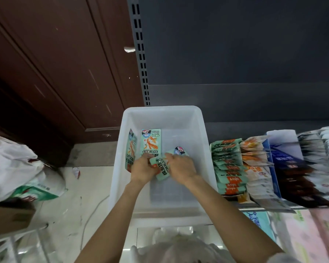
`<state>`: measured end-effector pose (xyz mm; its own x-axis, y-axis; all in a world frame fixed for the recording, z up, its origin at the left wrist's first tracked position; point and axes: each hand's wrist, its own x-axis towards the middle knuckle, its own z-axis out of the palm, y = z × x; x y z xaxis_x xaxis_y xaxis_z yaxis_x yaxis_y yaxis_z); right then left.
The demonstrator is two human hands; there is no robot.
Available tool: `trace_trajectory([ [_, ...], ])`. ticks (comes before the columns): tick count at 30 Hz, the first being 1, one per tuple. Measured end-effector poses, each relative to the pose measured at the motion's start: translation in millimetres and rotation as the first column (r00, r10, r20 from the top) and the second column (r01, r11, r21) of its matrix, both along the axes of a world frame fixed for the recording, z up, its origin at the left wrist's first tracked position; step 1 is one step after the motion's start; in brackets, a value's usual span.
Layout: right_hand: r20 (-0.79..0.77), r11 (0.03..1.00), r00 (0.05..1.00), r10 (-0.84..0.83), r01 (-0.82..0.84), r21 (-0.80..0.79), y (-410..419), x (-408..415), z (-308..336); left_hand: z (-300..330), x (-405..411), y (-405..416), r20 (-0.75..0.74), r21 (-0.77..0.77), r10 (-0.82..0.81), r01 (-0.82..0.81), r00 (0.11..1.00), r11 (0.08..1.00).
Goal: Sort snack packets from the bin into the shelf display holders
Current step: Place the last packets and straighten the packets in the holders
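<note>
A white plastic bin (201, 130) stands in front of me with a few mint-green snack packets in it. One packet (151, 142) lies flat at the back left, another (131, 149) leans against the left wall. My left hand (143, 170) and my right hand (180, 166) are both inside the bin, closed together on a small stack of green packets (162, 169). To the right, the shelf display holders (273, 168) hold rows of upright packets, green ones (229, 168) nearest the bin.
A dark metal shelf back (235, 54) rises behind the bin. A brown wooden door (55, 63) fills the left. White plastic bags (17, 168) and a cardboard box (9, 217) sit on the floor at left. Pink and blue packs (302, 236) lie on the lower shelf.
</note>
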<state>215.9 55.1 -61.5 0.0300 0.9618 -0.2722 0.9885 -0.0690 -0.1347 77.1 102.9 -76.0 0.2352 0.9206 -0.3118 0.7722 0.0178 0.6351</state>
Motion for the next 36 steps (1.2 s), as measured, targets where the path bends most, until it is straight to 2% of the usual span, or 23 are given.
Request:
trace_trajectory([
  [3, -0.176, 0.993, 0.978, -0.112, 0.114, 0.002, -11, 8, 19, 25, -4, -2, 0.354, -0.08, 0.08, -0.055, 0.932, 0.995],
  [4, -0.245, 0.987, 0.961, -0.126, 0.145, 0.063, -14, 12, 27, 38, -4, -3, 0.431, -0.063, 0.06, -0.036, 0.9, 0.997],
  [6, -0.416, 0.949, 0.902, -0.119, 0.226, 0.219, -20, 23, 46, 70, -2, -6, 0.522, 0.009, -0.035, 0.035, 0.852, 0.999],
  [9, -0.68, 0.91, 0.733, -0.012, 0.29, 0.296, -38, 40, 88, 123, 11, -14, 0.6, 0.127, -0.174, 0.123, 0.781, 0.984],
  [11, -0.741, 0.865, 0.67, 0.051, 0.341, 0.367, -56, 53, 116, 154, 25, -20, 0.618, 0.215, -0.27, 0.172, 0.739, 0.961],
  [13, -0.745, 0.79, 0.664, 0.061, 0.424, 0.442, -72, 71, 135, 173, 42, -24, 0.578, 0.322, -0.391, 0.241, 0.716, 0.916],
  [16, -0.809, 0.704, 0.588, -0.001, 0.575, 0.418, -92, 101, 148, 185, 74, -26, 0.433, 0.486, -0.55, 0.329, 0.714, 0.81],
  [20, -0.838, 0.647, 0.543, -0.04, 0.654, 0.393, -109, 132, 142, 174, 112, -32, 0.33, 0.601, -0.648, 0.376, 0.686, 0.705],
  [24, -0.802, 0.662, 0.58, -0.139, 0.657, 0.361, -110, 146, 120, 154, 126, -36, 0.292, 0.639, -0.649, 0.361, 0.702, 0.679],
  [26, -0.734, 0.685, 0.646, -0.208, 0.632, 0.362, -107, 147, 112, 144, 127, -38, 0.249, 0.648, -0.642, 0.368, 0.725, 0.667],
  [29, -0.573, 0.703, 0.781, -0.249, 0.552, 0.447, -106, 146, 108, 130, 129, -43, 0.213, 0.664, -0.612, 0.347, 0.762, 0.662],
  [32, -0.49, 0.684, 0.843, -0.223, 0.493, 0.537, -110, 143, 115, 123, 133, -48, 0.236, 0.656, -0.581, 0.313, 0.779, 0.686],
  [34, -0.319, 0.677, 0.928, -0.193, 0.362, 0.641, -113, 146, 119, 121, 135, -50, 0.234, 0.679, -0.589, 0.304, 0.773, 0.668],
  [36, -0.166, 0.664, 0.969, -0.183, 0.247, 0.706, -116, 151, 121, 121, 135, -52, 0.23, 0.707, -0.594, 0.287, 0.771, 0.646],
])
